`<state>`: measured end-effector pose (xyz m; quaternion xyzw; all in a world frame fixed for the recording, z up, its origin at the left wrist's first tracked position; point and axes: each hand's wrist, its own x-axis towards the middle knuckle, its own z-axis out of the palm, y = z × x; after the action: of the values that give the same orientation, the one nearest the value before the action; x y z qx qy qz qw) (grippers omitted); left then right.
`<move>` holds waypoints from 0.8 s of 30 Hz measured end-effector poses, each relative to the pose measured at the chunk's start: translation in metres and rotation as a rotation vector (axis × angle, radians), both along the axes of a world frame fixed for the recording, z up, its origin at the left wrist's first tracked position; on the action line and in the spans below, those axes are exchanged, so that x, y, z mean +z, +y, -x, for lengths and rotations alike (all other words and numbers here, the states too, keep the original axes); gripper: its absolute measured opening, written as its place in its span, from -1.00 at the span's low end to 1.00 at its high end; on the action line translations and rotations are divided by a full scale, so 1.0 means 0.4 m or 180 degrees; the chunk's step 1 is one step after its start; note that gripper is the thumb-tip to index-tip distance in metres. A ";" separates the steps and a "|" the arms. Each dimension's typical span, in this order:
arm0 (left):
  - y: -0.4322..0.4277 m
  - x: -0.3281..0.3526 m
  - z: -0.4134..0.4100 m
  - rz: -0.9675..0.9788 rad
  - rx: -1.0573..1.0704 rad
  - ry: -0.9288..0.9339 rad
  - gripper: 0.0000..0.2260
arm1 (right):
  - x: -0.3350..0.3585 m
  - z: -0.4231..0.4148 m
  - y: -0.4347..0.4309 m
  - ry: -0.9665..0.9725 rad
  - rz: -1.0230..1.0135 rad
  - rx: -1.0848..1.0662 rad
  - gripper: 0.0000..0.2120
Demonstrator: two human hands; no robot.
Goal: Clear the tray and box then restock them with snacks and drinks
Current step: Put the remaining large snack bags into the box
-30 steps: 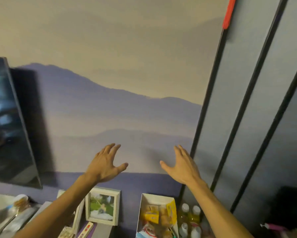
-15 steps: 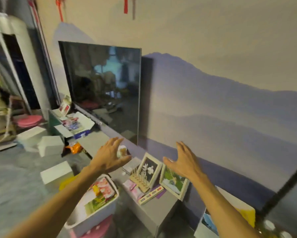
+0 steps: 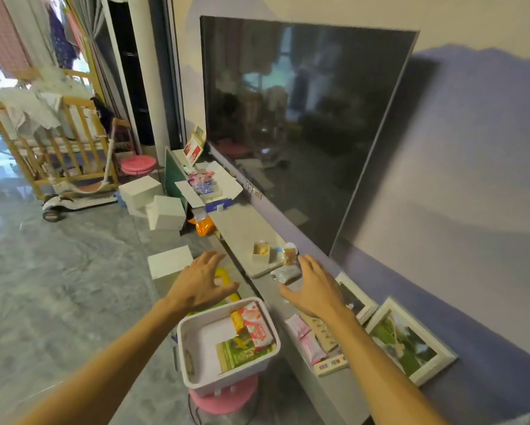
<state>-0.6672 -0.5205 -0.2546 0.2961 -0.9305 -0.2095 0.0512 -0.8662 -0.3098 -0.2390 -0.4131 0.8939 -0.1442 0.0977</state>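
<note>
White box (image 3: pixel 242 374) of snacks (image 3: pixel 251 329), left hand (image 3: pixel 196 286) and right hand (image 3: pixel 316 289) outstretched forward, fingers (image 3: pixel 210 260) spread, holding nothing

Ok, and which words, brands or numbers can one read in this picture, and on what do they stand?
Nothing can be read for certain.
Green packet in the white bin: print too blurred.
Red and pink packet beside it: label too blurred.
Red card beside the television: too small.
Strip on the shelf: coloured marks, too small.
</note>
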 end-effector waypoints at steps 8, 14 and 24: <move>-0.135 -0.265 0.072 -0.0452 0.0134 -0.0548 -0.05 | -0.262 0.044 -0.213 -0.0313 -0.0620 0.0181 0.04; -0.137 -0.584 0.144 -0.0834 0.0212 -0.1014 -0.05 | -0.575 0.129 -0.309 -0.0492 -0.1013 0.0398 -0.04; -0.140 -1.216 0.242 -0.1231 0.0097 -0.1606 0.11 | -1.200 0.203 -0.413 -0.0240 -0.1302 0.0672 0.05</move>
<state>-0.7640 -0.5765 -0.7411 0.3569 -0.8522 -0.3016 -0.2353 -0.9475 -0.4749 -0.7189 -0.4702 0.8521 0.0358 0.2272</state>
